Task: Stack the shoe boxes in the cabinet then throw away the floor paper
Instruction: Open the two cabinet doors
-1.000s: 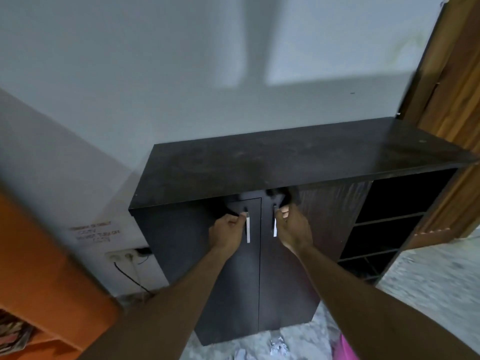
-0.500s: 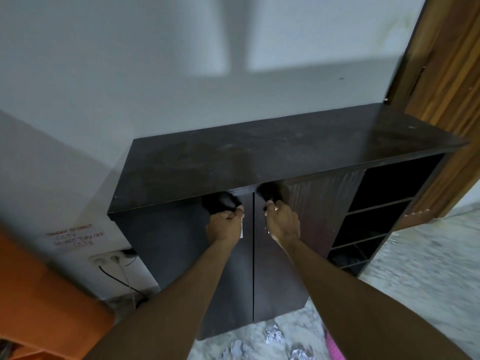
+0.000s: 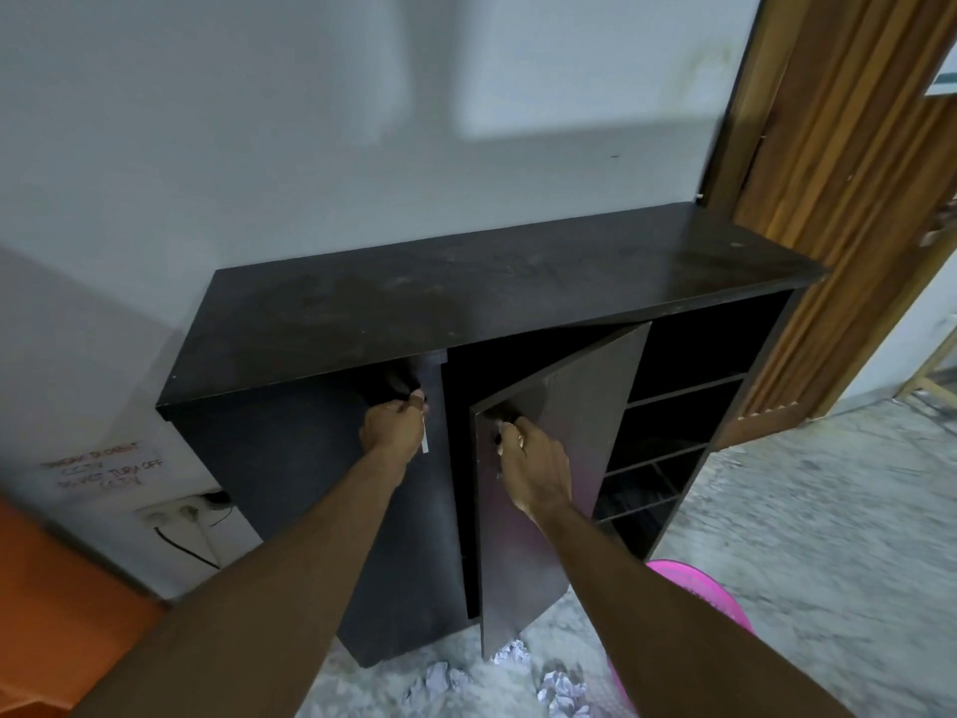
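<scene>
Since half a second ago, the right door (image 3: 549, 489) is swinging outward, pulled by the right hand (image 3: 531, 461), whose grip is curling round its handle. The left hand (image 3: 396, 432) is clasping the left door's handle (image 3: 425, 443), that door barely ajar. Both are opening the cabinet (image 3: 466, 298) for stacking; no shoe boxes are showing. Crumpled floor paper (image 3: 562, 689) is lying before it, beside a pink bin (image 3: 694, 588).

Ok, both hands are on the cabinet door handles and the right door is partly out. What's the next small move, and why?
Probably swing the left door open too. The right door already stands ajar under the right hand, while the left hand grips the handle of a door that sits flush. The cabinet needs both open for stacking; no shoe boxes show in this view.
</scene>
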Tool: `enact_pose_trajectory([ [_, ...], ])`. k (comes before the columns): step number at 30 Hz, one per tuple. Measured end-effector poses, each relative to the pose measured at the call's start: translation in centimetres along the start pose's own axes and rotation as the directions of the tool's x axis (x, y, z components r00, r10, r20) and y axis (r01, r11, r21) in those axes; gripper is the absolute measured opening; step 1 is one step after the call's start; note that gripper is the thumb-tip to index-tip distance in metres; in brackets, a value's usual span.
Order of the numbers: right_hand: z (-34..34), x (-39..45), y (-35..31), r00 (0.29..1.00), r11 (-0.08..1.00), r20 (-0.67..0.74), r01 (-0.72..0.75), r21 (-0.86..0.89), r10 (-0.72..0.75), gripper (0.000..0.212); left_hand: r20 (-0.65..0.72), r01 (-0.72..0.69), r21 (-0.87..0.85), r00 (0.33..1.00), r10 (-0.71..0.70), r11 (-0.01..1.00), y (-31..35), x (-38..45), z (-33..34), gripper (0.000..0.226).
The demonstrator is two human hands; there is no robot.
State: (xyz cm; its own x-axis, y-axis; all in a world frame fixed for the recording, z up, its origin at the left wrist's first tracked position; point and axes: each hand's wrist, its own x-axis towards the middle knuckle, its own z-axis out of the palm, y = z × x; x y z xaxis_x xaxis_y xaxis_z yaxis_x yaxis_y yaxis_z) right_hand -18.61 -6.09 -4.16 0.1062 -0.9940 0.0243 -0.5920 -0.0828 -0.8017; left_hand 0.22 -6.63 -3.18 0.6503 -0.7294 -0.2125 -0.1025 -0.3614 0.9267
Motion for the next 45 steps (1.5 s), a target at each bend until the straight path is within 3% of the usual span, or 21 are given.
enact_pose_trajectory([
  [5, -2.2, -3.5, 1.7, 0.993, 0.990, -0.015, 0.117, -0.073, -0.119, 0.047, -0.018, -0.004, 0.025, 1.000, 0.004, 1.000, 0.0, -0.1, 0.3, 0.033],
  [9, -4.2, -6.0, 4.5, 0.966, 0.976, -0.179, 0.164, -0.142, -0.189, 0.055, -0.014, 0.011, 0.014, 1.000, -0.011, 1.000, -0.4, 0.1, 0.2, 0.034],
  [14, -9.1, -7.4, 9.6, 0.971, 0.988, -0.202, 0.110, -0.112, -0.131, 0.049, -0.096, -0.019, 0.034, 0.995, 0.023, 0.999, -0.7, -1.2, 1.4, 0.041],
  [18, -11.6, -8.3, 13.0, 0.936, 0.996, -0.342, 0.061, -0.064, -0.079, 0.038, -0.198, -0.034, 0.094, 0.979, 0.053, 0.995, -1.4, -2.8, 2.2, 0.047],
  [24, -14.9, -8.4, 16.0, 0.866, 0.995, -0.491, -0.092, 0.036, 0.098, 0.033, -0.203, -0.028, 0.077, 0.978, 0.043, 0.997, -2.4, -4.3, 2.4, 0.053],
  [29, -17.5, -7.2, 17.7, 0.857, 0.978, -0.473, -0.202, 0.057, 0.204, 0.053, -0.227, -0.035, 0.087, 0.972, 0.054, 0.996, -3.4, -6.5, 2.0, 0.055],
  [35, -20.5, -6.5, 18.2, 0.874, 0.964, -0.407, -0.247, 0.096, 0.265, 0.062, -0.246, -0.059, 0.091, 0.966, 0.080, 0.994, -3.8, -11.4, 1.1, 0.050],
  [41, -20.8, -5.6, 20.1, 0.891, 0.964, -0.369, -0.256, 0.074, 0.265, 0.069, -0.237, -0.139, -0.010, 0.962, 0.133, 0.990, -5.9, -16.2, -0.9, 0.033],
  [45, -20.7, -6.2, 19.1, 0.891, 0.956, -0.347, -0.281, 0.083, 0.292, 0.067, -0.257, -0.179, 0.071, 0.947, 0.192, 0.981, -8.3, -20.3, -4.4, 0.049],
])
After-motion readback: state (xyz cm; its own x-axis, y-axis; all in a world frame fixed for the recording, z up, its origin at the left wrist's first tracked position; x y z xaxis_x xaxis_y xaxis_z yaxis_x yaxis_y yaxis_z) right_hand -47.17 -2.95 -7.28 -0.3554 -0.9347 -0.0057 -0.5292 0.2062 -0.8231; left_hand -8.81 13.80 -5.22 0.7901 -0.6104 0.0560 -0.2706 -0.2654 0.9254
